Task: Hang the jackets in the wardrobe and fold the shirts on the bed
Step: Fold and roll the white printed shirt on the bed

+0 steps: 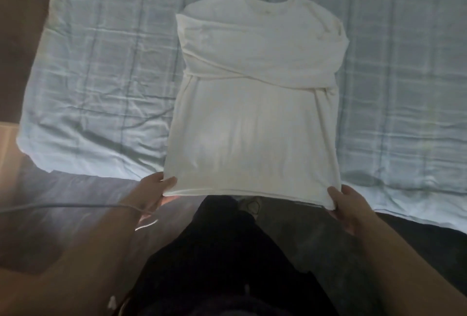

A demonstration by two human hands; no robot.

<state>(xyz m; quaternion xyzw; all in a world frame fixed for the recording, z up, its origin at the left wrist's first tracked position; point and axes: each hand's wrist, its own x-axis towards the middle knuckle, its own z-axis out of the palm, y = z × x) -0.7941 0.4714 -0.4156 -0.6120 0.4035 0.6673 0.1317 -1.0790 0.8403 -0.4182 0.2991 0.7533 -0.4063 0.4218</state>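
Note:
A white long-sleeved shirt (255, 103) lies on the bed (96, 67), collar at the far end, with both sleeves folded across its chest. Its hem hangs past the bed's near edge. My left hand (156, 193) pinches the hem's left corner, thumb on top. The hem's right corner is pinched by my right hand (346, 204) the same way. The lower part of the shirt is lifted slightly off the cover.
The bed carries a pale blue checked cover, wrinkled at the left. A thin cable (70, 205) runs across the grey floor at the left. My dark trousers (222, 252) fill the bottom centre. A brown surface (17, 12) stands at the far left.

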